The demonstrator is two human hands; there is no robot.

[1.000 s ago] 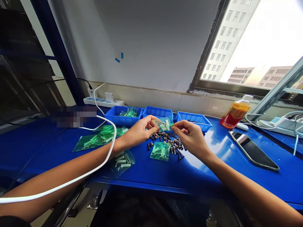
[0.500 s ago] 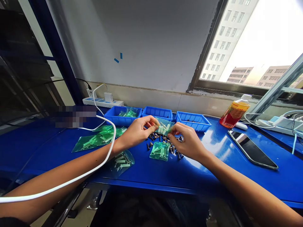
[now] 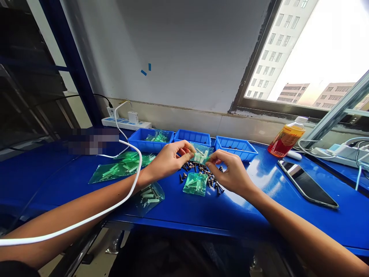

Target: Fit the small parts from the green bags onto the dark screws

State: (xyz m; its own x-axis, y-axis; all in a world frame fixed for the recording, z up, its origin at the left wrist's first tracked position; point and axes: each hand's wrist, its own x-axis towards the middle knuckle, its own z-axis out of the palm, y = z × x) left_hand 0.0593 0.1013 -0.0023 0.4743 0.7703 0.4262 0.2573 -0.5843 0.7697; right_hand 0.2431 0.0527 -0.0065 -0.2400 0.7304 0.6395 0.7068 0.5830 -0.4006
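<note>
Between my hands is a small clear green plastic bag with white plugs in it, held up above the table. My left hand pinches its left edge, and my right hand pinches the right edge. Dark screws lie in a loose pile beneath. In front of the pile, a second green bag of white pieces rests flat. Another clear bag lies by my left forearm, and several more green bags are spread behind that arm.
Three blue bins line the back of the blue table. At right are a drink bottle and a phone. A white cable crosses over my left forearm. Power strips stand at both back corners.
Both hands keep their pinch on the bag, almost unmoved. The whole view has shifted slightly, so things appear a little further right.
</note>
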